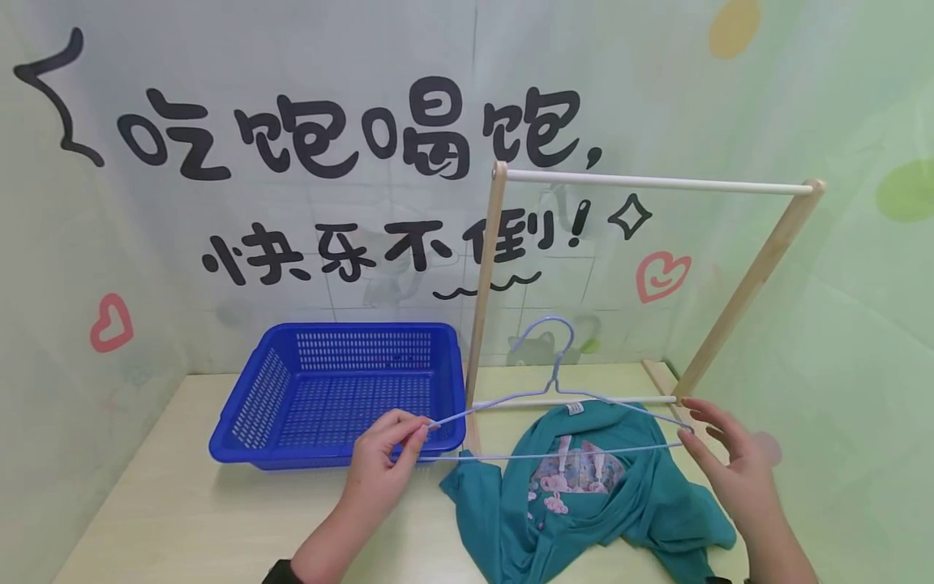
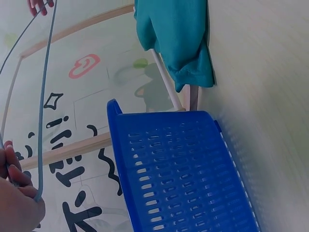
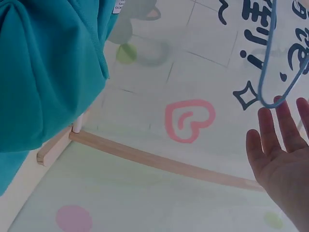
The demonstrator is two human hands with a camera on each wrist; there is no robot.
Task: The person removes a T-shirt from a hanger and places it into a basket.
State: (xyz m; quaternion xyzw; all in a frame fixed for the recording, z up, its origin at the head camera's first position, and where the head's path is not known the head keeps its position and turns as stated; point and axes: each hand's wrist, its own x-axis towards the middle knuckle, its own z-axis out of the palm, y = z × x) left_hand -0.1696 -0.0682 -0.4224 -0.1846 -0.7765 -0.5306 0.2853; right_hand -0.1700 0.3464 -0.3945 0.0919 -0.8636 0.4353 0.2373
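Note:
A pale blue wire hanger [image 1: 556,378] is held up level, hook upward, over a teal shirt [image 1: 503,519] lying rumpled on the table with its printed front showing. My left hand [image 1: 383,458] pinches the hanger's left end between thumb and fingers. At the opposite end is my right hand [image 1: 740,466], its thumb and fingers spread around the corner. In the right wrist view, the straight fingertips of that hand [image 3: 285,150] meet the hanger's rounded end [image 3: 270,105]. The shirt's white neck label [image 1: 575,409] faces up near the rack.
A blue perforated basket [image 1: 365,328] stands on the table [image 1: 168,519] at the left. Behind the shirt rises a wooden rack with a white top bar [image 1: 657,182]; its left post [image 1: 486,284] is close beside the basket. A printed curtain [image 1: 255,49] closes off the back and sides.

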